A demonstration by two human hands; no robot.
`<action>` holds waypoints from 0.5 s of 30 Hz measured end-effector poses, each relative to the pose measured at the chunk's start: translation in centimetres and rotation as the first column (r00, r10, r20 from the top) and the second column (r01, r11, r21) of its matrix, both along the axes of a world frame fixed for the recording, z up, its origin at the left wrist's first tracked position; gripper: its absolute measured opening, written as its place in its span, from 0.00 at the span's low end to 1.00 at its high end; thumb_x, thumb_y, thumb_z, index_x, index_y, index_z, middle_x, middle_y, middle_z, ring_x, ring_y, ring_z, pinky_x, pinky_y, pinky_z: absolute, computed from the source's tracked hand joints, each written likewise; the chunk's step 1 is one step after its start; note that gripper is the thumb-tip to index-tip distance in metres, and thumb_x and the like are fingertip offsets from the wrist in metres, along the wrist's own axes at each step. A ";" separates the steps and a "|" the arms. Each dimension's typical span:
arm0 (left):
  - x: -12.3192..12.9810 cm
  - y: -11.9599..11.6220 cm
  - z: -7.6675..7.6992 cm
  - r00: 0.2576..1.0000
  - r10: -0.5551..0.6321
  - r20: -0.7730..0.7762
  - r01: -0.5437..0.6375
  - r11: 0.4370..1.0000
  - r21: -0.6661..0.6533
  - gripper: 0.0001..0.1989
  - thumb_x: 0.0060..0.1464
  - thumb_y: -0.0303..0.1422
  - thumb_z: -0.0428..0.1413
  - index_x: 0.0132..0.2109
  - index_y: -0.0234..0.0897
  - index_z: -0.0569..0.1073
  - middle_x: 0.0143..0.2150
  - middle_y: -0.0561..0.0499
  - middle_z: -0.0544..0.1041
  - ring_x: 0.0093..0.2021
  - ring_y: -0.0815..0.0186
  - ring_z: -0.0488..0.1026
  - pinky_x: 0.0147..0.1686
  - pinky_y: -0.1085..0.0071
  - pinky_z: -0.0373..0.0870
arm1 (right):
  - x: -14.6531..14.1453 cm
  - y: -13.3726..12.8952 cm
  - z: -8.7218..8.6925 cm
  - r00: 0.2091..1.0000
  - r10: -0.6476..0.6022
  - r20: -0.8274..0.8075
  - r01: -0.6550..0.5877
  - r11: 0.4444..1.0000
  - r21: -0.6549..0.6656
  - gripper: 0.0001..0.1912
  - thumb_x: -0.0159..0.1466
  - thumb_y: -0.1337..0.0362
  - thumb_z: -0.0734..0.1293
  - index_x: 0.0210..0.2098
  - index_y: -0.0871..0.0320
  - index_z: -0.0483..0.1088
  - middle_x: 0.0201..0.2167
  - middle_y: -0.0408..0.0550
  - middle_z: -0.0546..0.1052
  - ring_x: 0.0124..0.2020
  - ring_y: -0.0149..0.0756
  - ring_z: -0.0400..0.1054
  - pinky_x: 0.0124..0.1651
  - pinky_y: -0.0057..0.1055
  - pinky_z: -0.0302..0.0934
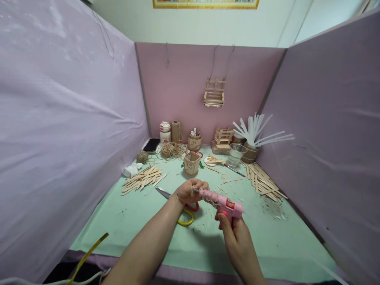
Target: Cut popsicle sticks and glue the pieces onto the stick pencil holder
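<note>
My right hand [236,235] is wrapped round the handle of a pink glue gun [221,201], which has a small red light glowing near its grip. The gun points left, its nozzle close to the fingers of my left hand [190,190]. Those fingers are curled together; a small pale piece seems to show between them, too small to name. Beneath my left wrist lies a pair of scissors [185,222] with red and yellow handles, partly covered by the arm. Beyond my hands stands a small square basket of wooden pieces [192,165].
Craft sticks lie in a left pile [144,179] and a right pile [264,182]. At the back are tangled twine [172,149], a phone [151,145], a clear cup [236,155] and a pot of glue sticks [251,152]. A small wooden swing [214,98] hangs against the pink panel.
</note>
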State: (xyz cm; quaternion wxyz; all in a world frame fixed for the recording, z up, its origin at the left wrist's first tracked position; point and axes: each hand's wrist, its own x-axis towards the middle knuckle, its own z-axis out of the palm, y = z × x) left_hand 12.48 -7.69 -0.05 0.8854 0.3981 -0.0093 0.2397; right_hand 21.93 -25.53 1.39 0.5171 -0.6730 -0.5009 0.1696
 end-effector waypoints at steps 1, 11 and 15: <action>0.0 0.0 0.0 1.000 -0.003 0.002 0.003 1.000 0.001 0.26 0.31 0.28 0.67 0.15 0.35 0.52 0.21 0.55 0.58 0.24 0.70 0.61 0.27 0.71 0.55 | 0.0 0.0 0.0 1.000 -0.002 -0.001 0.002 1.000 -0.004 0.21 0.65 0.47 0.56 0.31 0.57 0.68 0.24 0.48 0.74 0.24 0.38 0.68 0.27 0.30 0.62; 0.0 0.1 -0.2 1.000 -0.009 -0.004 0.009 1.000 0.005 0.27 0.30 0.28 0.68 0.15 0.35 0.52 0.21 0.55 0.58 0.24 0.70 0.61 0.27 0.71 0.56 | 0.0 0.0 -0.1 1.000 -0.021 -0.003 0.021 1.000 -0.005 0.22 0.64 0.46 0.56 0.30 0.57 0.67 0.21 0.47 0.71 0.23 0.38 0.66 0.26 0.30 0.61; 0.0 0.0 -0.1 1.000 -0.008 -0.010 0.008 1.000 0.005 0.27 0.29 0.27 0.68 0.15 0.35 0.52 0.21 0.56 0.58 0.24 0.71 0.60 0.27 0.72 0.56 | 0.0 0.0 -0.2 1.000 -0.026 -0.012 0.026 1.000 0.004 0.23 0.64 0.45 0.56 0.29 0.58 0.67 0.21 0.47 0.71 0.23 0.38 0.66 0.26 0.30 0.61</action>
